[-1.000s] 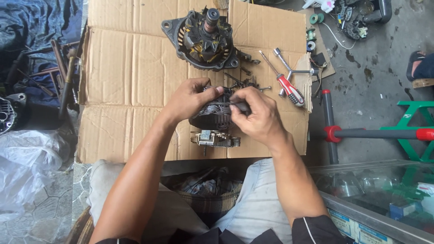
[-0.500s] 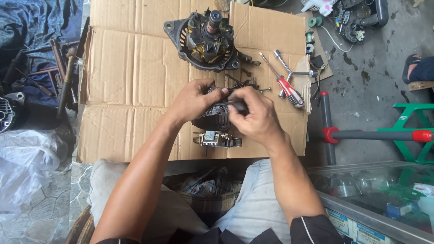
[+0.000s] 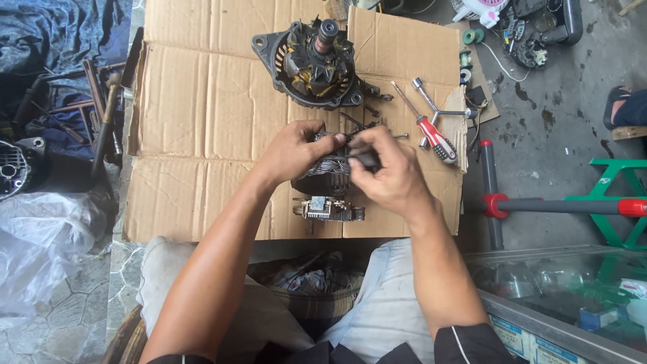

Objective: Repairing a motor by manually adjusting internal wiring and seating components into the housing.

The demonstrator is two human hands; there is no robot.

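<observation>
The left hand is gripping the wire coil; the right hand is pinching a small dark tool against it. Steadying the coil firmly seems wise.

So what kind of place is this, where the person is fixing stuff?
Probably a small roadside repair workshop for car electrical parts. An opened alternator sits on flattened cardboard laid on the ground, a red-handled screwdriver and Y-shaped socket wrench lie beside it, and both hands work on a wire-wound stator.
</observation>
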